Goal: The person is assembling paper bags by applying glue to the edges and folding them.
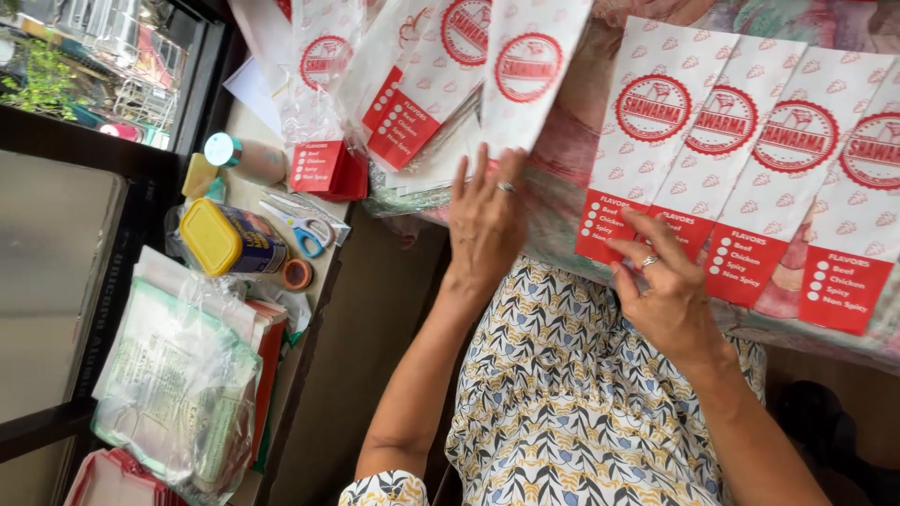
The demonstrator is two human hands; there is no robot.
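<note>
While the left hand [485, 220] lies flat, fingers spread, on a stack of paper bags [441, 159] at upper centre, the right hand [667, 290] presses open fingers on the red end of a bag [647, 141] in the row at upper right; scissors [305, 228] and a yellow-lidded jar [230, 239] sit on the counter [246, 187] at left.

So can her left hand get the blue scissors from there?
Probably yes. The left hand rests on a paper bag, and the scissors lie in the open on the side shelf nearby, with nothing between them.
</note>
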